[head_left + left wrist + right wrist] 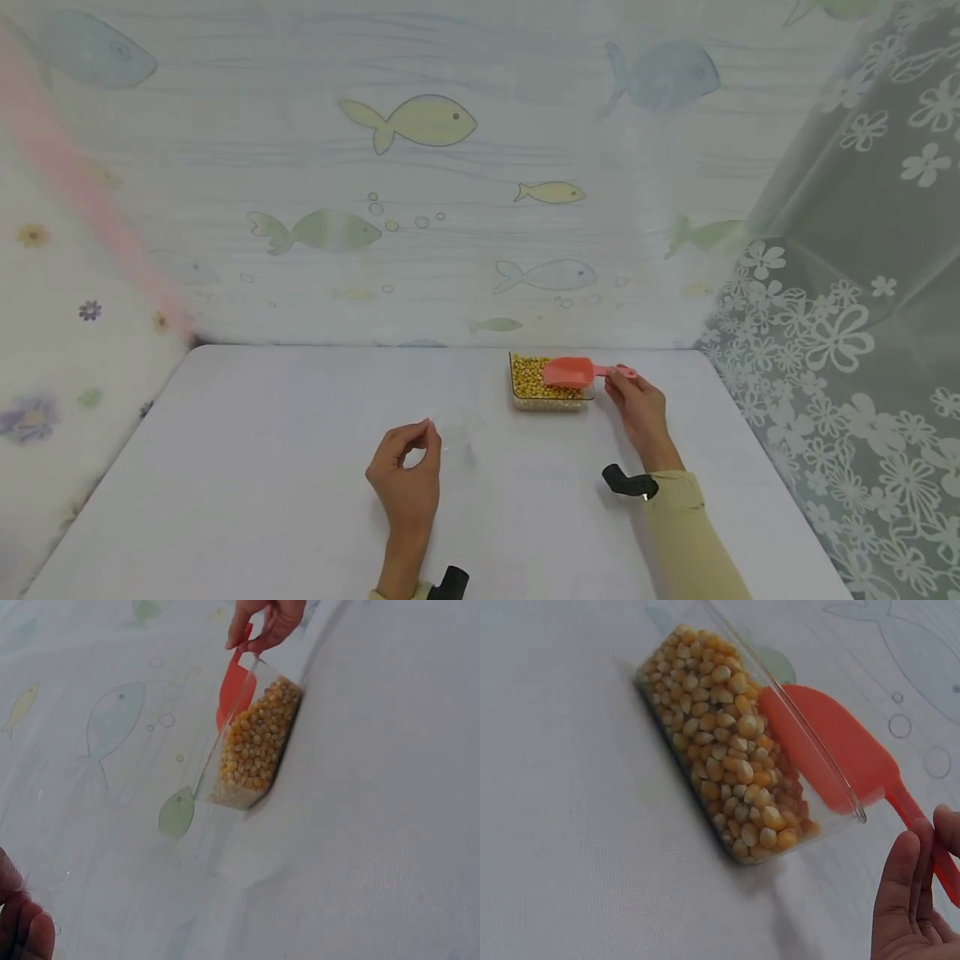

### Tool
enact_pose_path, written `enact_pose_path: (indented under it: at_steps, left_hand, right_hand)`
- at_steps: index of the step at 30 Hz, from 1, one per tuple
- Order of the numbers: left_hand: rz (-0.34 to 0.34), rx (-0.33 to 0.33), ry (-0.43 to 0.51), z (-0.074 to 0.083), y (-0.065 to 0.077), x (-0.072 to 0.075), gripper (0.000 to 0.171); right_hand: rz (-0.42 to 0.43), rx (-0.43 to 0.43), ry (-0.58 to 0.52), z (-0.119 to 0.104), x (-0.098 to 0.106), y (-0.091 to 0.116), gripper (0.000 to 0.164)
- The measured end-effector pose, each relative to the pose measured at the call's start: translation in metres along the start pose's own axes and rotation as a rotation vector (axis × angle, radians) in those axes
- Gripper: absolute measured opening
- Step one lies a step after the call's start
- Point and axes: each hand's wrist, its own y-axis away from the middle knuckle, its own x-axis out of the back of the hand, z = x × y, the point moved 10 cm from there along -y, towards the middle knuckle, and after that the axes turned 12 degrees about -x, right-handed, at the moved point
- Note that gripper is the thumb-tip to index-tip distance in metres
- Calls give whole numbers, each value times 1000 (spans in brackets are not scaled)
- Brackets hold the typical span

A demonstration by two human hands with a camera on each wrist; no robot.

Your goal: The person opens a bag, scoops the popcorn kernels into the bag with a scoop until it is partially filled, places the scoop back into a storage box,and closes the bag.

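A clear rectangular container (pixel 549 407) filled with yellow corn kernels (pixel 527 377) stands toward the back of the table. My right hand (pixel 639 408) pinches the handle of a red scoop (pixel 570 372) between thumb and fingers. The scoop's bowl lies over the kernels, inside the container's right part, as the right wrist view shows from the side. To the left and nearer, my left hand (pixel 408 475) pinches the edge of a thin see-through thing (pixel 456 435) with thumb and fingertips. Its kind is hard to make out; it barely shows against the white table.
A white table (pixel 247 467) carries it all. Behind rises a pale sheet with printed fish (pixel 431 121). On the right hangs a sheer curtain with white flowers (pixel 832 342), and a flowered cloth (pixel 67 275) borders the left side.
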Motion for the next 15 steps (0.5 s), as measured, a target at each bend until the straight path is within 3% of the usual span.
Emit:
enact_pose_path:
  at_steps: [6,15]
  left_hand:
    - [2,-9,1,0,0,0,19]
    - [1,-6,-12,-1,-1,1,18]
  right_hand:
    - [38,25,52,-4,-3,0,54]
    - [34,183,264,-22,-15,11,40]
